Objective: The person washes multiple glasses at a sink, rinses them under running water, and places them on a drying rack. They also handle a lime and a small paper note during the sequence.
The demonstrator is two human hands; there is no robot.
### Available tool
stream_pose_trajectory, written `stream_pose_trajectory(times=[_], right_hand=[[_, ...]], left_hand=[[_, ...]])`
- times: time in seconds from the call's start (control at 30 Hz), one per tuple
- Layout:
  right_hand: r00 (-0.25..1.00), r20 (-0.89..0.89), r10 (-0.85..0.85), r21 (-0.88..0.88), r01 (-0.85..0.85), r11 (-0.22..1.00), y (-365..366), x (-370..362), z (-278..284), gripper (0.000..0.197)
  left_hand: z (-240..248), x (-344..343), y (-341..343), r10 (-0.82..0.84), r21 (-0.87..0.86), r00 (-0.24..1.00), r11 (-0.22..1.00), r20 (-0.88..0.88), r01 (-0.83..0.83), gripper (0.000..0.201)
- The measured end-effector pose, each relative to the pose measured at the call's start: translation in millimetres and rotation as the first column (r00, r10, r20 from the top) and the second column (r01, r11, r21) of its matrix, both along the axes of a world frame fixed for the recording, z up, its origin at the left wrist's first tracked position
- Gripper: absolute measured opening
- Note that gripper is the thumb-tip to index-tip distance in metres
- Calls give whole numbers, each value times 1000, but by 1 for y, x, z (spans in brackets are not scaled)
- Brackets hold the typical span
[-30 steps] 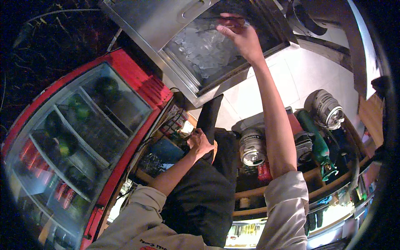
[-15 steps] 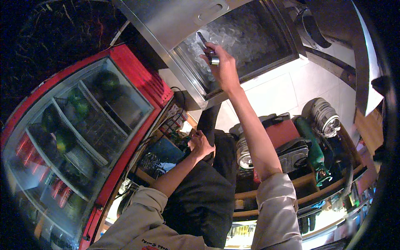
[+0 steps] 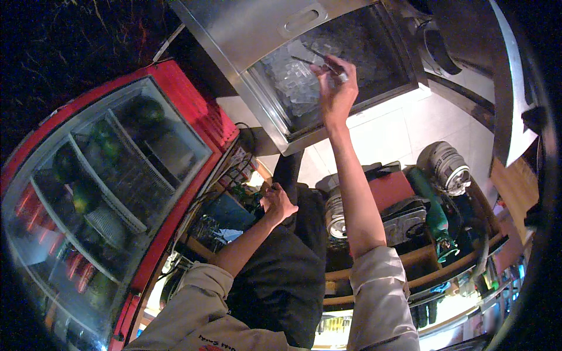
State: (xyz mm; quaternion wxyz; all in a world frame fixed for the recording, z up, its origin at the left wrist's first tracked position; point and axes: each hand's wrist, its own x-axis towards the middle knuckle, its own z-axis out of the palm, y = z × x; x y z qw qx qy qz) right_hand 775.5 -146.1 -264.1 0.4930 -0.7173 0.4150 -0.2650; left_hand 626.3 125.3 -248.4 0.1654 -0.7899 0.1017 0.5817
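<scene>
My right hand is closed round slim metal ice tongs. Their two arms stand apart and point down at the heap of clear ice cubes. I cannot make out any cube between the tips. The ice lies inside a steel-framed bin ahead of me. By my dark-trousered knee, my left hand rests with loosely bent, parted fingers and holds nothing that I can see.
On the left stands a red glass-fronted fridge with several shelves. Right of my legs are a metal keg, a green cylinder and a curved wooden shelf. A steel panel borders the bin's left side.
My right hand has moved to the right over the ice with the tongs, whose two arms now show apart. My left hand stays by the knee.
</scene>
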Motion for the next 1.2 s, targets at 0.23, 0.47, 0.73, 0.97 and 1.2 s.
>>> stream_pose_trajectory(times=[0.23,0.47,0.73,0.97,1.2], right_hand=[[947,79,-311,304,274,912,-32,-55,84,26],[832,177,-526,356,444,822,-43,-167,240,32],[481,269,-834,196,821,536,53,-380,375,19],[-86,297,-951,41,996,-77,242,-556,431,27],[-506,256,-824,-182,811,-555,413,-706,440,32]], left_hand=[[-4,3,-21,-112,113,993,987,-32,115,100],[5,1,-26,-180,-63,984,982,6,180,102],[-15,32,-36,-654,-489,728,713,-205,503,77],[9,34,-83,-746,-412,638,651,-191,637,57],[41,-51,-90,-566,-331,772,815,-288,475,36]])
